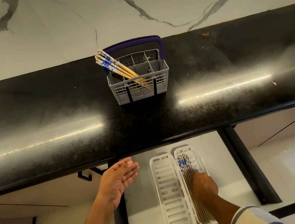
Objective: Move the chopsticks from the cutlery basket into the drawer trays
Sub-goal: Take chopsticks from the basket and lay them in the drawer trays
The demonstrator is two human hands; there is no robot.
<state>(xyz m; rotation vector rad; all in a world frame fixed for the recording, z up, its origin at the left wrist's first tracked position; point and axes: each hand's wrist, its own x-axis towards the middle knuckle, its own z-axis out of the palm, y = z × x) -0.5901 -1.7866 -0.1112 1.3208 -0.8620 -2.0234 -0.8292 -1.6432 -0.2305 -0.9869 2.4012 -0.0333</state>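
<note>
Though slotted, glossy white tray (172,196)

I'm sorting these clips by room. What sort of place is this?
Most likely a home kitchen: a dark stone counter against a marble-look wall, a dishwasher cutlery basket holding chopsticks, and an open drawer with white trays.
</note>
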